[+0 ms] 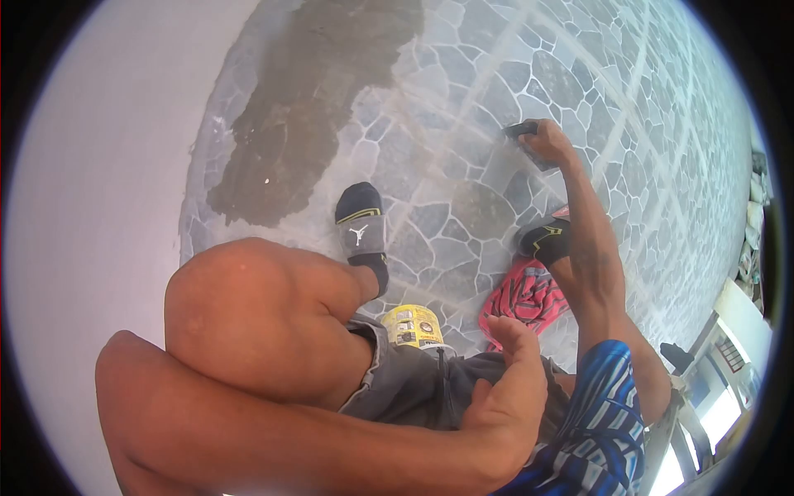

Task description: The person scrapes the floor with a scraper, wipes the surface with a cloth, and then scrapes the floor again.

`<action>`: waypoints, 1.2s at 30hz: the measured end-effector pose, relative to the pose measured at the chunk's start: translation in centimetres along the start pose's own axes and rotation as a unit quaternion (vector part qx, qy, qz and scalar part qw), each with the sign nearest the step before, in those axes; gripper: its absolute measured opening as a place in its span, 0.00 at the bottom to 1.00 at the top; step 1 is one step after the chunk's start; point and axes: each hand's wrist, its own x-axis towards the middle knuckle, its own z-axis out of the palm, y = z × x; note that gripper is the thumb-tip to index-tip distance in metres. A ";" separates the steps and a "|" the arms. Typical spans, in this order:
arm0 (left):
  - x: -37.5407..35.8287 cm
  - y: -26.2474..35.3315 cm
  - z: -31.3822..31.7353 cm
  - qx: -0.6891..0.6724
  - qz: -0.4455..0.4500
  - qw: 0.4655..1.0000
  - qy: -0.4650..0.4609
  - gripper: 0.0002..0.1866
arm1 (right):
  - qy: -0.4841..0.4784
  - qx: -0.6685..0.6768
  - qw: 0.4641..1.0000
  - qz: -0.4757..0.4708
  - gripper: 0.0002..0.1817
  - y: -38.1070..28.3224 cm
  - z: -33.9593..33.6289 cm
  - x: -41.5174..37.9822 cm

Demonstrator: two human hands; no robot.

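On the stone-patterned floor (484,87), my right hand (547,142) is reached far forward and closed around the dark handle of a trowel (521,129). Its flat blade lies low against the floor and is partly covered by my hand. My left hand (513,376) hovers over my lap, fingers stretched out and thumb apart, holding nothing. Below it is my grey pair of shorts (413,380). Close by, a yellow-labelled bucket (412,325) stands between my legs, and a red and dark striped cloth (529,298) lies bunched beside my right foot.
A brown-grey wet-looking patch (289,124) covers the floor along the pale wall (116,165) on the left. My feet, in dark socks and slides (361,231), are planted apart. White furniture or frames (728,339) and piled items (753,215) stand at the right edge.
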 end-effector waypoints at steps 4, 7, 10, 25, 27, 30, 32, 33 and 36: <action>1.0 -0.5 0.6 -0.088 0.072 0.987 0.114 0.32 | 0.006 -0.151 0.984 -0.090 0.17 2.8 1.7 2.1; 1.2 0.1 1.0 -0.101 0.072 0.980 0.153 0.32 | -0.014 0.029 0.999 0.032 0.17 0.2 -0.3 0.5; 1.1 -0.2 1.3 -0.042 0.013 0.994 0.098 0.32 | 0.004 -0.135 0.989 -0.067 0.20 2.9 1.5 1.7; -0.3 -1.8 -0.7 -0.068 0.073 0.995 -0.021 0.24 | 0.188 -0.293 0.921 -0.177 0.18 1.0 16.4 -6.4; -0.4 -0.9 -0.1 -0.048 0.051 0.996 0.046 0.25 | 0.231 -0.299 0.901 -0.214 0.18 1.0 16.8 -6.2; -0.4 0.2 0.7 -0.035 0.040 0.994 0.099 0.24 | 0.291 -0.261 0.894 -0.217 0.13 1.1 15.4 -4.7; -0.3 0.5 0.6 -0.029 0.059 0.993 0.097 0.24 | 0.321 -0.261 0.882 -0.223 0.11 1.5 14.3 -3.6; -0.4 0.6 0.4 -0.024 0.067 0.994 0.086 0.24 | 0.313 -0.271 0.883 -0.221 0.11 2.0 15.1 -4.3; -0.4 0.0 -0.1 0.011 0.125 0.991 0.055 0.23 | 0.304 -0.296 0.864 -0.271 0.14 1.5 17.2 -6.7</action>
